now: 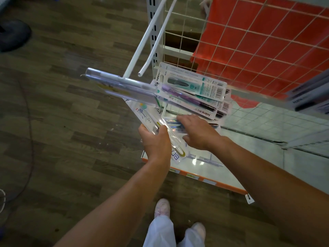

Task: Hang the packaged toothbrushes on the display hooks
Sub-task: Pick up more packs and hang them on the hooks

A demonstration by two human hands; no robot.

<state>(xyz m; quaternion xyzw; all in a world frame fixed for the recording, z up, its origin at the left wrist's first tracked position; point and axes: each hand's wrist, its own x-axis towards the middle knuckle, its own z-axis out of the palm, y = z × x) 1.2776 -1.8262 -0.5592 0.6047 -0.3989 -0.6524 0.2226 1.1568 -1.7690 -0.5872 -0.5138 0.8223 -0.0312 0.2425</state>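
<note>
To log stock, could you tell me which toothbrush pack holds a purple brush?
The Hane pack overlapped by the grey-brush pack; the white-card pack in the left hand holds a yellow-green brush.

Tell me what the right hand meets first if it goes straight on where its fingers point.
Probably the blue toothbrush pack, just ahead of the right hand; they may already touch, as depth is unclear.

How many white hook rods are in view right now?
2: the left rod runs down behind the clear packs; the right rod ends free beside it. Others may be hidden under packs.
</note>
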